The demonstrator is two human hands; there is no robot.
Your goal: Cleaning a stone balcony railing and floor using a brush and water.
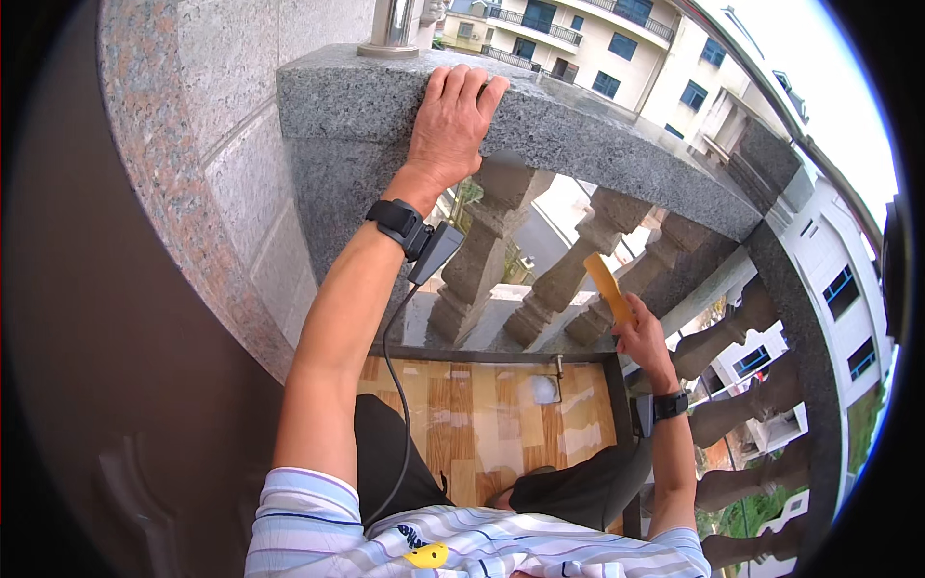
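My left hand point(453, 119) lies on the grey granite top rail point(578, 130) of a balcony balustrade, its fingers over the upper edge near a round metal post point(391, 29). It holds nothing that I can see. Lower down and to the right, my right hand point(643, 336) grips a yellow-orange brush point(608, 287) by one end; its other end points up and left, in front of the stone balusters point(538, 296). Whether bristles face the stone cannot be told. Each wrist wears a black strap with a small device, and a cable runs down from the left one.
A stone-tiled wall point(238, 144) stands at the left, beside a dark brown surface point(94, 253). Wet wood-patterned floor point(462, 426) with a drain point(544, 389) and small tap point(558, 365) lies below. More balusters point(751, 404) line the right side, with buildings beyond.
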